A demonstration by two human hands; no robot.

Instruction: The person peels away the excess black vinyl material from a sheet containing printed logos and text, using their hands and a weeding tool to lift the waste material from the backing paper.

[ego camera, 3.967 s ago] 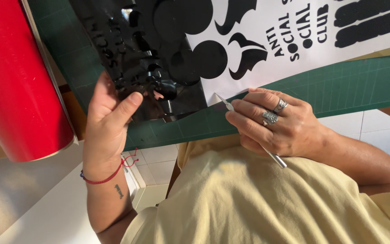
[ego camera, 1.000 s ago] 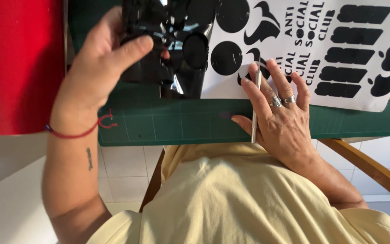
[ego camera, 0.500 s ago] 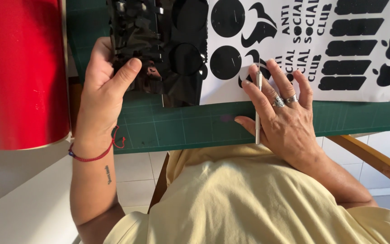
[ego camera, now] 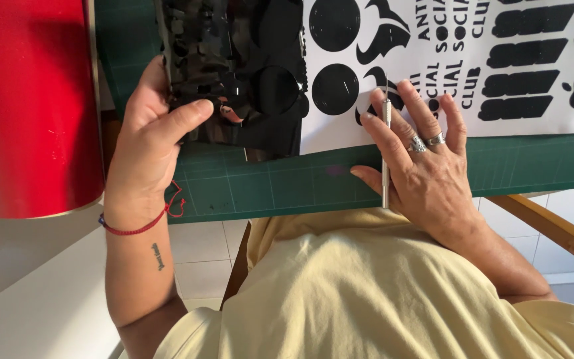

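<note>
L hand (ego camera: pixel 151 139) on black vinyl (ego camera: pixel 234 73), red roll (ego camera: pixel 31 100) beside
</note>
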